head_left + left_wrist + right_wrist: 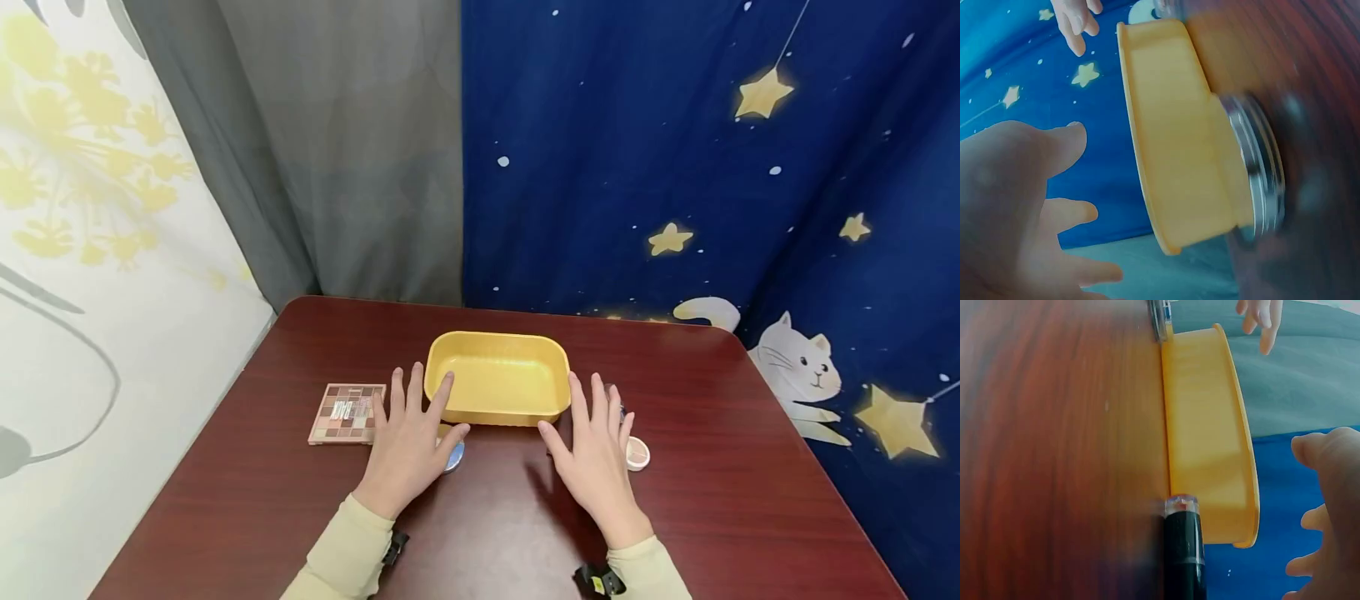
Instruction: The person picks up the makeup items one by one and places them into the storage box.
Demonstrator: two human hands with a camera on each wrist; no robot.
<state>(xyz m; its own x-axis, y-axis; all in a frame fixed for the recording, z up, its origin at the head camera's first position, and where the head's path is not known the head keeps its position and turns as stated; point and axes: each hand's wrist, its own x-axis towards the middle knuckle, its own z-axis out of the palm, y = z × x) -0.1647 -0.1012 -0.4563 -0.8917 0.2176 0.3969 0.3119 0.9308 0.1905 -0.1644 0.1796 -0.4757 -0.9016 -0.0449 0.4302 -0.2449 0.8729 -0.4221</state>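
A yellow rectangular bin [510, 379] stands on the table. My left hand [408, 446] is raised near its left front corner, fingers straight and spread, holding nothing. Partly hidden under that hand lies a round container with a blue top [454, 457]; its silver side [1259, 165] shows in the left wrist view. My right hand [596, 467] hovers near the bin's right front corner, fingers also spread and bare. A black tube with a clear end [1184, 550] lies before the bin in the right wrist view. A small round compact [637, 454] sits beside the right hand.
A square makeup palette [341, 417] lies left of the left hand. Something small and dark shows partly behind the right fingers. The dark red wooden table [735, 483] has rounded far corners, with grey and blue curtains [600, 167] hanging behind it.
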